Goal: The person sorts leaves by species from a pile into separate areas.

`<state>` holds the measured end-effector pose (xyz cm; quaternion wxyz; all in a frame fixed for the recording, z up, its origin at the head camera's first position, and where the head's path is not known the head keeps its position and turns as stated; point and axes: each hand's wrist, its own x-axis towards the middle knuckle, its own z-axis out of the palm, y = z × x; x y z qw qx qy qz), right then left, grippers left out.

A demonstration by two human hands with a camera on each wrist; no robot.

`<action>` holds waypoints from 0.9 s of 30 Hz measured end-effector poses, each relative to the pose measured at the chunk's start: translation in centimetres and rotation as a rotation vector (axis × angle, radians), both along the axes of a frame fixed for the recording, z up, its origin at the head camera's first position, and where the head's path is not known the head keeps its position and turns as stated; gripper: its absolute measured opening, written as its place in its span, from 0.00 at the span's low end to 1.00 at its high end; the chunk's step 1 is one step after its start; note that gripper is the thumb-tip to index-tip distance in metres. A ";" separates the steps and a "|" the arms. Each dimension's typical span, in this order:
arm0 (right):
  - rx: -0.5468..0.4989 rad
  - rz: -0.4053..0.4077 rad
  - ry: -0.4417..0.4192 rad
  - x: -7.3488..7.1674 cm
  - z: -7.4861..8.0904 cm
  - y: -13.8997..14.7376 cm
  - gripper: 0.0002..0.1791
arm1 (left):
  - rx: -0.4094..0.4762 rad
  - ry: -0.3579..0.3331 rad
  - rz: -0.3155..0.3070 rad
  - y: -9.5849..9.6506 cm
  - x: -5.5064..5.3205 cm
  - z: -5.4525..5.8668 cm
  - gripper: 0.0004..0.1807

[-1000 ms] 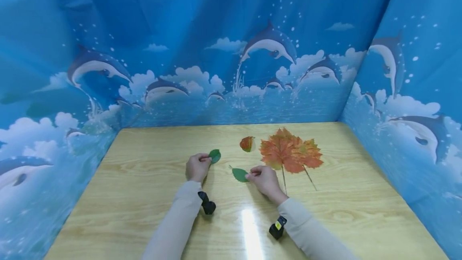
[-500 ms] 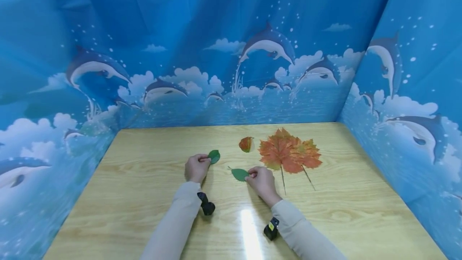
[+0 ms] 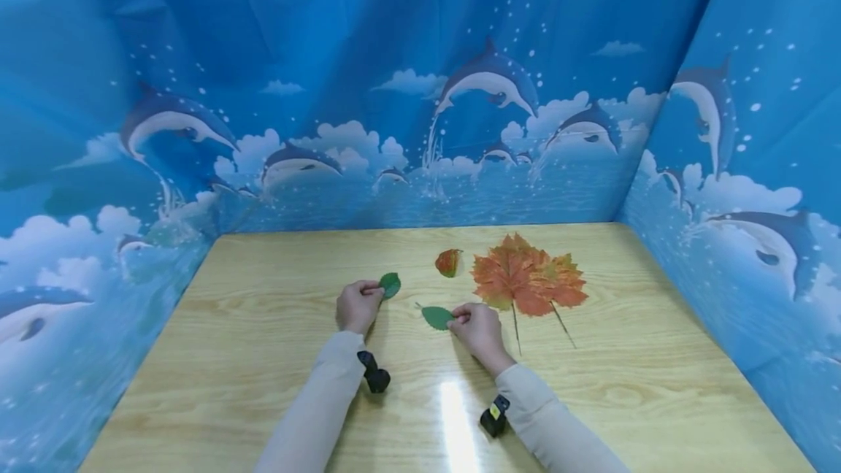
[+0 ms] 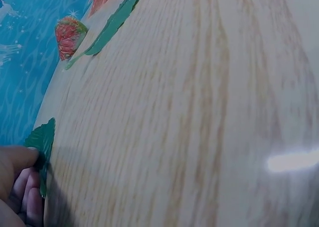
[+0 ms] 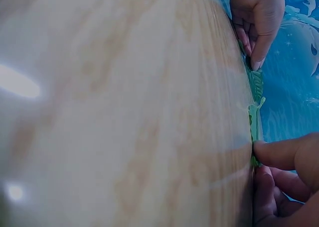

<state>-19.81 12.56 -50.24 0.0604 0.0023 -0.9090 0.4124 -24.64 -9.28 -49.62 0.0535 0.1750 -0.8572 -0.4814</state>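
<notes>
In the head view my left hand [image 3: 358, 306] pinches a small rounded green leaf [image 3: 390, 285] by its lower left edge. The left wrist view shows the thumb on top of that leaf [image 4: 45, 137]. To the right, my right hand [image 3: 481, 333] pinches the right end of a longer green leaf [image 3: 436, 317], whose thin stem points left toward the first leaf. Both leaves are just at the tabletop, apart from each other. In the right wrist view, thumb and fingers close on the longer leaf [image 5: 254, 125], and the left hand [image 5: 259, 23] shows beyond it.
A small red-and-green leaf [image 3: 448, 263] lies behind the green ones. Two orange maple leaves [image 3: 519, 276] with dark stems lie to the right, overlapping, close to my right hand. The wooden table [image 3: 263, 356] ends at a blue dolphin-print curtain [image 3: 368, 42] at back and sides.
My right hand has shifted its wrist slightly left and settled at the end of the longer leaf. The left hand and the other leaves stay in place.
</notes>
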 end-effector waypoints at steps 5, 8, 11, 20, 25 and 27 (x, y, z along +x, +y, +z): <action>-0.014 0.003 0.009 0.0 0.0 -0.1 0.06 | 0.046 0.020 -0.003 -0.3 0.0 0.0 0.10; -0.015 0.010 0.014 0.0 0.0 -0.1 0.06 | 0.098 0.047 -0.030 -0.5 0.1 0.2 0.10; -0.028 0.017 0.013 0.1 0.1 0.0 0.05 | 0.155 0.060 -0.068 -0.7 0.3 0.6 0.11; -0.025 0.018 0.008 0.1 0.5 0.2 0.05 | 0.299 -0.027 -0.194 0.0 2.6 2.9 0.12; -0.026 0.029 0.013 0.1 0.5 0.2 0.05 | 0.325 -0.056 -0.266 1.2 3.8 3.1 0.13; -0.021 0.034 0.014 0.1 0.5 0.2 0.05 | 0.337 -0.063 -0.289 1.8 4.2 2.9 0.14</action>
